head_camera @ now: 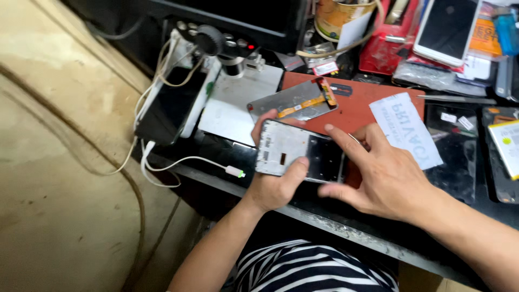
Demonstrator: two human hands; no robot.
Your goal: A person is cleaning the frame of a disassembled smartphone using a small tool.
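My left hand (273, 186) grips a bare phone frame (294, 148), silvery with a dark section on its right, thumb on its lower edge and fingers behind its top. My right hand (378, 173) rests against the frame's right end, index finger stretched over its top corner and thumb below it. Just beyond the frame lies a detached screen panel (292, 103) with an orange flex cable, half on a red mat (357, 108).
A dark phone (170, 105) with white cables lies at the left. A grey plate (235, 105) sits under a microscope stand. A white printed strip (405, 130), a white phone (446, 30), tweezers (457, 99), a battery (505, 146) and clutter fill the right.
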